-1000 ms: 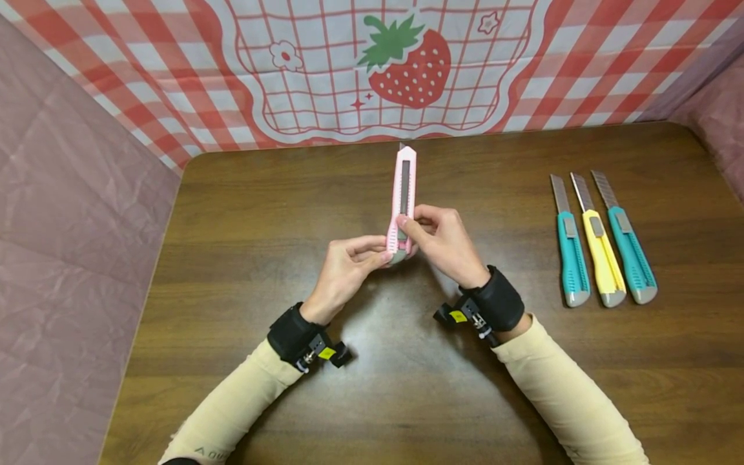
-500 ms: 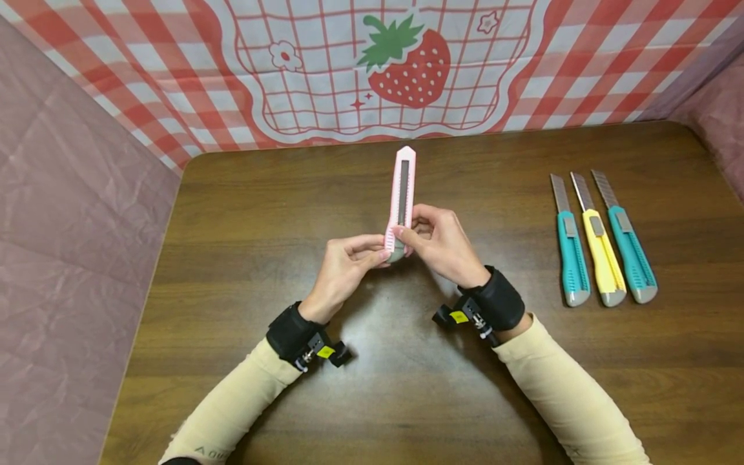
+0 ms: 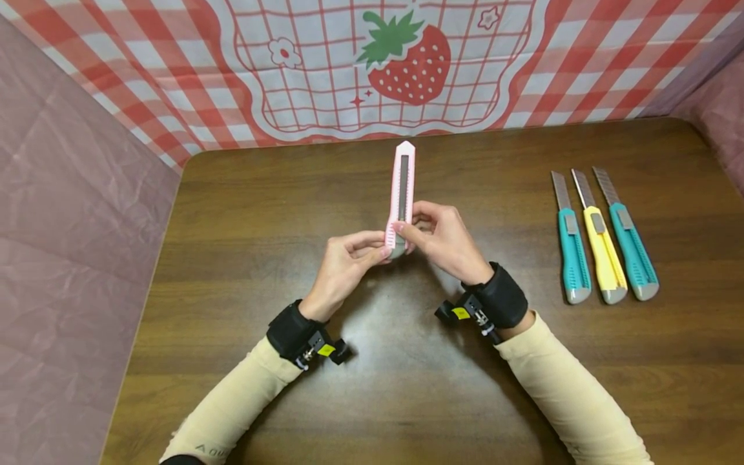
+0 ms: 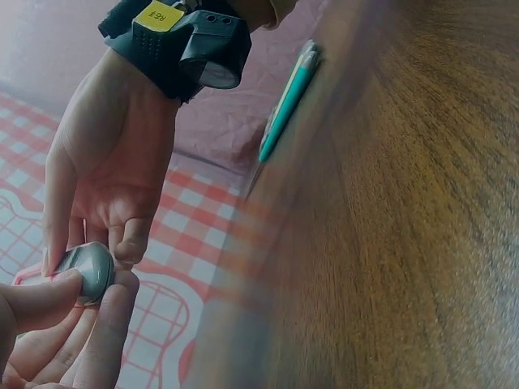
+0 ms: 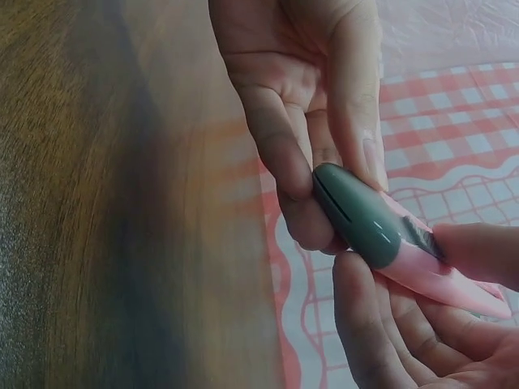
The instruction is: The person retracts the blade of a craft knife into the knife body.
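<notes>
A pink utility knife [image 3: 403, 187] points away from me above the middle of the table, held between both hands, and no blade shows past its tip. My left hand [image 3: 344, 266] pinches it near the grey end cap [image 4: 95, 271] between thumb and fingers. With its thumb on the grey slider [image 5: 422, 237] near that end, my right hand [image 3: 446, 242] grips the knife from the right, fingers behind it. In the right wrist view, the rounded end cap [image 5: 357, 215] sits between the two hands.
To the right on the wooden table [image 3: 244, 213] lie a teal utility knife [image 3: 573, 255], a yellow one [image 3: 604, 255] and another teal one [image 3: 635, 255], side by side with blades out. A checked strawberry cloth [image 3: 325, 84] hangs behind the table's far edge.
The blade tip that stuck out of the pink utility knife has gone inside it. My right thumb has slid down the knife with the slider toward the end cap.
</notes>
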Motion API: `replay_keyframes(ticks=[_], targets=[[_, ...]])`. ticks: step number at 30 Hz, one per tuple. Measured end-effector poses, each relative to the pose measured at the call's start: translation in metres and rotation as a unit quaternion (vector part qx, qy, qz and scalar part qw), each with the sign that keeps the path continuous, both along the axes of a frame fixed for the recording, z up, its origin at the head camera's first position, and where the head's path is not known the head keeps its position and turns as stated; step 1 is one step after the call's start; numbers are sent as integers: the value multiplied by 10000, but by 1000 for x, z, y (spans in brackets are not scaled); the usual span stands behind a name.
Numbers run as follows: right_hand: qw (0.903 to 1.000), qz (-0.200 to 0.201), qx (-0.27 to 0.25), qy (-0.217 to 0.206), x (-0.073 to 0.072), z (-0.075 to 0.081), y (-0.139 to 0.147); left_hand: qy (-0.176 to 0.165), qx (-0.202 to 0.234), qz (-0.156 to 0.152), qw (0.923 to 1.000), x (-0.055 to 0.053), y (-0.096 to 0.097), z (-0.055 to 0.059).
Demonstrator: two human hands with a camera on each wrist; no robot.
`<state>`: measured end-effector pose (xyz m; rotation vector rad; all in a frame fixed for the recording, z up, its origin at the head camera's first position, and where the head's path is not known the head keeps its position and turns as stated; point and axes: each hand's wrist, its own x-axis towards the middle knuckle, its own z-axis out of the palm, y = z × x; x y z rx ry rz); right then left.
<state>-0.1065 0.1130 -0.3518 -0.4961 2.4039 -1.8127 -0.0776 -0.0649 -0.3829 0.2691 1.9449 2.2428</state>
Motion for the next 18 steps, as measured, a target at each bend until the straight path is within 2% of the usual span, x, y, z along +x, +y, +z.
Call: replay_keyframes(ticks=[3, 9, 10, 16, 18], targets=[[10000, 42, 15, -62, 1, 3, 0, -22, -97, 28, 9999, 0, 0, 0], [9998, 129, 74, -99, 10, 25, -5, 2, -82, 64, 9999, -1, 0, 0], [9998, 158, 93, -96, 10, 25, -4, 7, -61, 74, 10000, -1, 0, 1], [9988, 422, 241, 1, 2, -3, -3, 45, -223, 284, 9993, -3, -3, 2], [9983, 489, 317, -12, 2, -6, -4, 5, -351, 350, 9988, -3, -4, 2]])
